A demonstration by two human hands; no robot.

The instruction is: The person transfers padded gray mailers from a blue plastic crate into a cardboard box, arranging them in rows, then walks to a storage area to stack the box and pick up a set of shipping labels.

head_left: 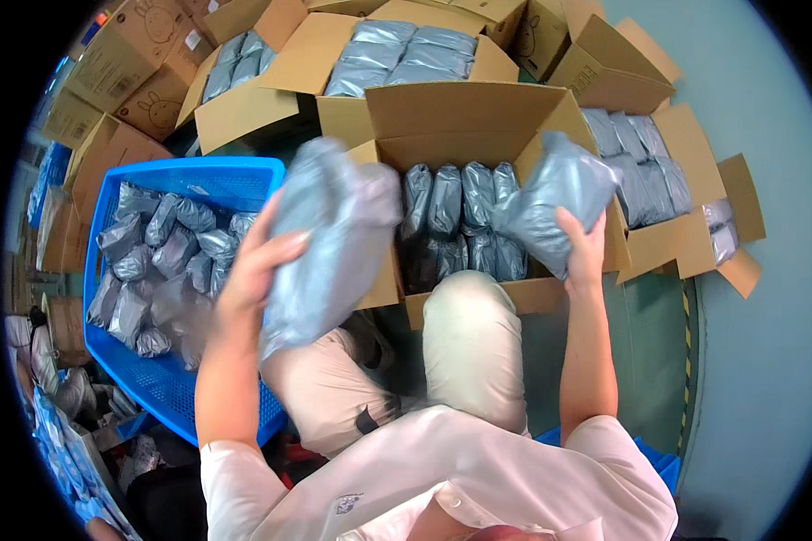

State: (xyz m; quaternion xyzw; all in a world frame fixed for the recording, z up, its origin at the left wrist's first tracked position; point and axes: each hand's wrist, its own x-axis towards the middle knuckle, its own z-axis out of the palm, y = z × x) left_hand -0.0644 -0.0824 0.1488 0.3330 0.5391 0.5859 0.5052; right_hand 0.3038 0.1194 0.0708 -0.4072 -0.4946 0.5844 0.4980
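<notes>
My left hand (260, 261) is closed on grey plastic-wrapped packages (320, 257), blurred by motion; there seem to be two, overlapping, and they hang between the blue basket and the open carton. In my right hand (585, 242) is another grey plastic-wrapped package (564, 194), tilted above the right side of that carton. The open cardboard carton (465, 108) stands in front of my knees, with several grey packages (445, 203) standing in rows inside it. To my left, the blue plastic basket (189, 165) holds a loose heap of similar grey packages (173, 248).
Behind the carton stand more open cartons (343, 108) filled with grey packages. Another filled carton (663, 248) is at the right, beside the pale wall (758, 298). Stacked boxes (122, 54) rise at the far left. Carton flaps jut out around the work area.
</notes>
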